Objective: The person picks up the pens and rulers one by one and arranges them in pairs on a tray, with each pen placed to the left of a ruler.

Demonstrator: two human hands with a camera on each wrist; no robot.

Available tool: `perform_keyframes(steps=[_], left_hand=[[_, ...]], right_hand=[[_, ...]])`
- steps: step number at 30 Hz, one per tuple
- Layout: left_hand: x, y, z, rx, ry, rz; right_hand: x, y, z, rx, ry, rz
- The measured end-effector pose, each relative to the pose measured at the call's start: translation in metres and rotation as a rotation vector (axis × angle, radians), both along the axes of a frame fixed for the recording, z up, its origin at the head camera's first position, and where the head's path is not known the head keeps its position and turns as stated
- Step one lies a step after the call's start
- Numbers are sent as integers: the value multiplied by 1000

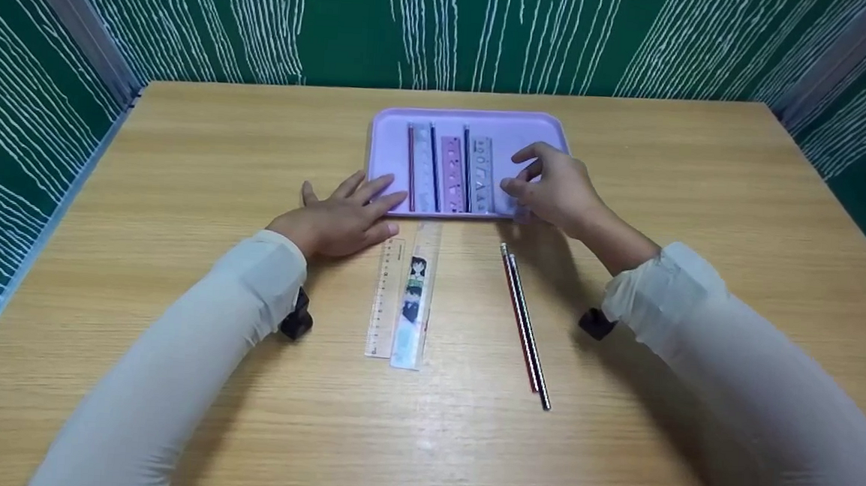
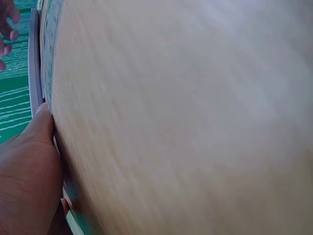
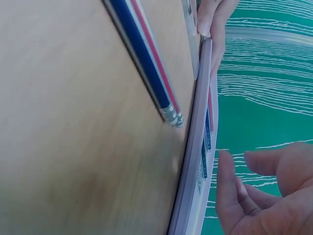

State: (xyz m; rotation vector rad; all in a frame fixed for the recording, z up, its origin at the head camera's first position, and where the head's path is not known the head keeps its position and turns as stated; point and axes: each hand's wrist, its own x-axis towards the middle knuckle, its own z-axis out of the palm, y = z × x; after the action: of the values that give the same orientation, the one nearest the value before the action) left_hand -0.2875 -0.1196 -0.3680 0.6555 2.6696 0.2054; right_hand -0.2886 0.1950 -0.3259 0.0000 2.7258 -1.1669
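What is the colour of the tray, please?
The tray is light purple; the head view shows it best.

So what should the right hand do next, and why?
Perhaps pick up one loose pencil from the table. The right hand looks empty, and the row in the tray goes pencil, ruler, over and over, ending on the right with a ruler. A pencil would fit that pattern.

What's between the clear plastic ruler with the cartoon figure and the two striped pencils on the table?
Only bare brown wooden tabletop lies between that ruler and those pencils, as the head view shows.
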Motion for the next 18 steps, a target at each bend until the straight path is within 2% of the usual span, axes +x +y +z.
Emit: perform_keyframes(steps=[7, 10, 18], left_hand=[[0, 0, -1, -1, -9, 6], [0, 1, 0, -4, -2, 1], [0, 1, 0, 0, 2, -5]], right_hand=[[13, 12, -4, -15, -33, 39], [20, 17, -6, -55, -35, 55], [46, 21, -11, -110, -121, 100]])
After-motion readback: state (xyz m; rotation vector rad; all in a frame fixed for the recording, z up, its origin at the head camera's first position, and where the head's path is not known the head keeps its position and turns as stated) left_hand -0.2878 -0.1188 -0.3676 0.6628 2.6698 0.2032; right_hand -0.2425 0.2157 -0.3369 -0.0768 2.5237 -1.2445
